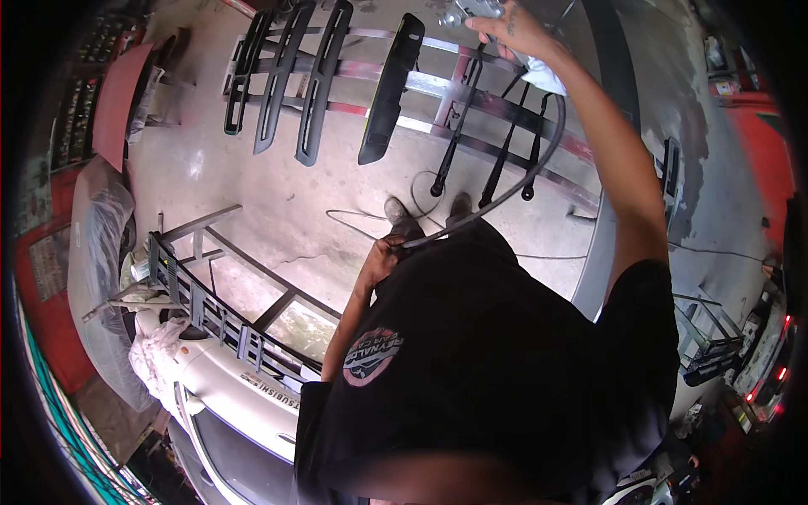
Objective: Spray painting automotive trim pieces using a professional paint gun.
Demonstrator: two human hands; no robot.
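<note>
My right hand [520, 35] reaches out at the upper right and is closed around a metallic spray gun [475, 12]. A white cloth or paper piece [545, 77] shows under that hand; its kind is unclear. From there a dark hose [551, 139] curves down across my body to my left hand [385, 257], whose fingers are wrapped round it at my waist. Close to the spray gun, several thin black wiper arms [498, 160] hang from a metal rack [439, 86]. Farther left on the rack lie long dark trim panels [324, 88], including a wider black one [392, 91].
At lower left stands a white vehicle [240, 387], with a black grille-like part [223, 316] on a metal frame [278, 295] by it. A plastic-wrapped panel [105, 278] is at the left. Thin cable [345, 220] loops on the floor near my feet.
</note>
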